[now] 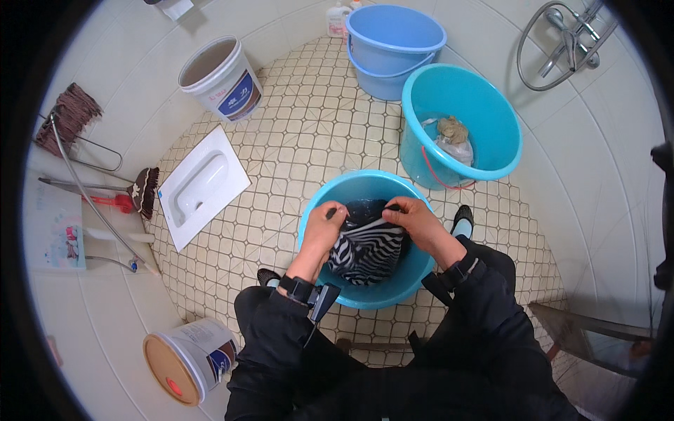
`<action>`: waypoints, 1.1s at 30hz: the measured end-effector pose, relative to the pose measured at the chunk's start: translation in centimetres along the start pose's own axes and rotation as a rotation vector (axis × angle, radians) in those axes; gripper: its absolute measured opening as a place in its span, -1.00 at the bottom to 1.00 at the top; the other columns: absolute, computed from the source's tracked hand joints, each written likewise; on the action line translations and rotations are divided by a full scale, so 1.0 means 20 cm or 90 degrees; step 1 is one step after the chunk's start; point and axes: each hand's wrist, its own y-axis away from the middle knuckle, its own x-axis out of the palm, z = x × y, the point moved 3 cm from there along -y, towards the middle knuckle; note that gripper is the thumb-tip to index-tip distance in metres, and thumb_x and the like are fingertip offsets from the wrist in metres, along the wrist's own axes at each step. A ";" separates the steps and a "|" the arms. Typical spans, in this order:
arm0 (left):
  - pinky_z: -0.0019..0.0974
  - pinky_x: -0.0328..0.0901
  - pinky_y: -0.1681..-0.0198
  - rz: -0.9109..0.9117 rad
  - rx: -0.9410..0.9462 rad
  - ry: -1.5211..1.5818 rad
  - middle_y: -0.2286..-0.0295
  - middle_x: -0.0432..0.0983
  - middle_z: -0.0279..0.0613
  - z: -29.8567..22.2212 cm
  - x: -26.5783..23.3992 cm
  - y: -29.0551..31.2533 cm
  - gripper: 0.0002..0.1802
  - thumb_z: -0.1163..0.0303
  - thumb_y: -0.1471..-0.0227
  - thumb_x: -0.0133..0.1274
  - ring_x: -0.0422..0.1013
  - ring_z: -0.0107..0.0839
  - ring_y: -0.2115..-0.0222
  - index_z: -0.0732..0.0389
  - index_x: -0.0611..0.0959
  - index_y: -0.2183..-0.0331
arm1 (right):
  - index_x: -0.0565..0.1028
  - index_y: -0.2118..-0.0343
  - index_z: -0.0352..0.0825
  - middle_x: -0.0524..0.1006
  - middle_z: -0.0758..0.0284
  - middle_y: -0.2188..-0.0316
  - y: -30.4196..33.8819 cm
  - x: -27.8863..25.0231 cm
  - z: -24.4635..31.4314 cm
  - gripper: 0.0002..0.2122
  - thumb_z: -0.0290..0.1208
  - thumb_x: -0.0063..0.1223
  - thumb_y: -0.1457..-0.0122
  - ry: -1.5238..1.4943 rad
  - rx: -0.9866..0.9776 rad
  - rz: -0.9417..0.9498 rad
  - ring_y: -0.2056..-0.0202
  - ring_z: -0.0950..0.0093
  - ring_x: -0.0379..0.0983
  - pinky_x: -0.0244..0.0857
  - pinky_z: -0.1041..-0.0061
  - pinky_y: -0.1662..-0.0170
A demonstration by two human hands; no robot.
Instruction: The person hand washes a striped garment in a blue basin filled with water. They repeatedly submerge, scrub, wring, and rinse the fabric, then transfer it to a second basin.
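A black-and-white striped garment (368, 251) hangs bunched inside a round turquoise basin (382, 300) on the floor between my feet. My left hand (324, 228) pinches the garment's upper edge at the left. On the other side, my right hand (418, 223) grips the same edge between thumb and fingers, so the cloth is stretched between both hands. Dark cloth or water shows behind the edge; I cannot tell which. The garment's lower part rests down in the basin, and its exact kind is unclear.
A turquoise bucket (502, 165) holding bunched items stands at the right, with a blue bucket (397, 56) behind it. White tubs (225, 84) stand left. A squat toilet (203, 186) is set in the tiled floor. A shower mixer (572, 45) hangs on the right wall.
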 end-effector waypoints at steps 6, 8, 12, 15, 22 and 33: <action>-0.49 0.17 0.38 -0.111 0.005 0.132 0.52 0.41 -0.38 0.05 0.08 -0.10 -0.76 0.28 -0.16 0.00 0.26 -0.60 0.49 0.28 0.54 0.39 | 0.37 0.40 -0.33 0.41 0.31 0.56 -0.12 0.06 0.09 -0.77 -0.24 -0.03 -0.22 0.320 -0.151 -0.092 0.51 0.48 0.31 0.19 0.49 0.42; -0.44 0.19 0.42 -0.152 -0.086 0.273 0.53 0.41 -0.34 0.07 0.12 -0.09 -0.70 0.24 -0.17 -0.01 0.25 -0.58 0.53 0.32 0.55 0.36 | 0.37 0.37 -0.38 0.46 0.05 0.41 -0.07 0.22 0.14 -0.77 -0.26 -0.05 -0.19 0.344 -0.265 -0.063 0.35 0.06 0.42 0.28 0.23 0.32; -0.40 0.19 0.53 -0.160 -0.214 0.297 0.62 0.33 -0.34 0.10 0.16 -0.06 -0.54 -0.01 -0.18 -0.09 0.25 -0.51 0.61 0.18 0.48 0.53 | 0.42 0.27 -0.35 0.49 0.10 0.42 -0.01 0.45 0.10 -0.81 -0.37 -0.02 -0.09 0.529 -0.461 0.002 0.34 0.13 0.46 0.34 0.20 0.32; -0.36 0.28 0.40 -0.127 -0.332 0.431 0.52 0.42 -0.28 0.15 0.26 -0.03 -0.55 -0.03 -0.21 -0.18 0.36 -0.42 0.49 0.15 0.47 0.48 | 0.45 0.30 -0.30 0.47 0.20 0.51 -0.11 0.36 0.06 -0.85 -0.39 -0.02 -0.09 0.720 -0.414 -0.051 0.46 0.26 0.49 0.36 0.30 0.46; -0.35 0.32 0.31 -0.045 -0.248 0.375 0.38 0.51 -0.27 0.07 0.15 -0.06 -0.63 -0.02 -0.18 -0.13 0.42 -0.37 0.37 0.09 0.50 0.38 | 0.46 0.31 -0.30 0.46 0.18 0.61 -0.03 0.44 0.09 -0.79 -0.26 -0.02 -0.13 0.480 -0.443 -0.176 0.57 0.17 0.44 0.31 0.28 0.54; -0.32 0.33 0.30 0.189 -0.294 0.574 0.49 0.36 -0.39 0.09 0.22 -0.02 -0.66 0.01 -0.20 -0.15 0.38 -0.50 0.38 0.07 0.48 0.38 | 0.48 0.39 -0.27 0.49 0.27 0.60 -0.03 0.48 0.10 -0.83 -0.27 -0.04 -0.12 0.627 -0.466 -0.188 0.54 0.25 0.49 0.34 0.33 0.54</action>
